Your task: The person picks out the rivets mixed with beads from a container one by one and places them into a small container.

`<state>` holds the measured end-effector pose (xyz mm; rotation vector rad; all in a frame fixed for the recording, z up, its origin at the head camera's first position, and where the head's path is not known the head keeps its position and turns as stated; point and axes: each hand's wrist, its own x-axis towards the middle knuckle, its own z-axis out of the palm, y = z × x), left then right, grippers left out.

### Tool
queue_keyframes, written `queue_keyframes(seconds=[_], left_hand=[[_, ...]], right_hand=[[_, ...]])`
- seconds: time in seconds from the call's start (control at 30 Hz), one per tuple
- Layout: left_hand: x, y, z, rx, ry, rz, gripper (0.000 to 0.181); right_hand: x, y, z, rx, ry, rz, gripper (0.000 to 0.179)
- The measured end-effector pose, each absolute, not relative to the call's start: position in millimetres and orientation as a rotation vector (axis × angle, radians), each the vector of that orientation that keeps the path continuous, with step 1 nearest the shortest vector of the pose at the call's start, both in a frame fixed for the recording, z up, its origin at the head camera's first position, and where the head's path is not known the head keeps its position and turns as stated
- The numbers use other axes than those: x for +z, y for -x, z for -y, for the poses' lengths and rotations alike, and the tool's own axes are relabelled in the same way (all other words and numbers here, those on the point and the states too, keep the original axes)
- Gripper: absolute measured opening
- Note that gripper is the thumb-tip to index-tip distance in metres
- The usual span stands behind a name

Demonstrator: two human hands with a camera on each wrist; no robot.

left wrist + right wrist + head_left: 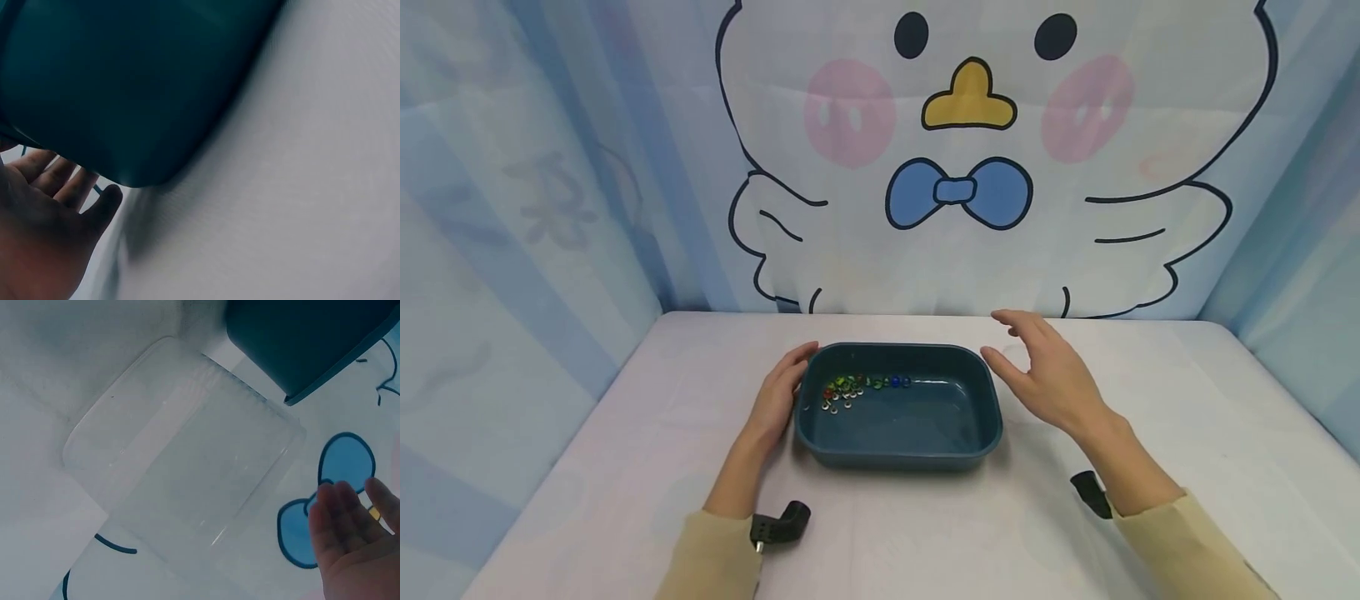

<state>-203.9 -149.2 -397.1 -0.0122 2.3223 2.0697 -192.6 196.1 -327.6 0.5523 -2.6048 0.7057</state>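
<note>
A dark teal rectangular tub stands on the white table. In its left half lie several small glass marbles, green, blue and reddish, with several tiny shiny silvery pieces in front of them. My left hand lies along the tub's left side, fingers extended and fingertips at its far left corner. In the left wrist view, fingers of the left hand reach partly behind the tub. To the right of the tub my right hand hovers with fingers and thumb spread, holding nothing; the right wrist view shows that hand with fingers extended.
A clear rectangular plastic-looking piece appears beside the tub in the right wrist view; I cannot make it out in the head view. Behind the table hangs a curtain with a cartoon bird. More blue curtains flank the table.
</note>
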Motion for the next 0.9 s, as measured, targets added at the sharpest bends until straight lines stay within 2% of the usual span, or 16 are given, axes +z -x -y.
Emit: queue_keyframes(seconds=[0.9], left_hand=[[-405.8, 204.2, 145.7, 2.084, -0.055, -2.319, 0.048]], right_hand=[[-326.8, 210.1, -173.8, 0.86, -0.759, 2.61, 0.051]])
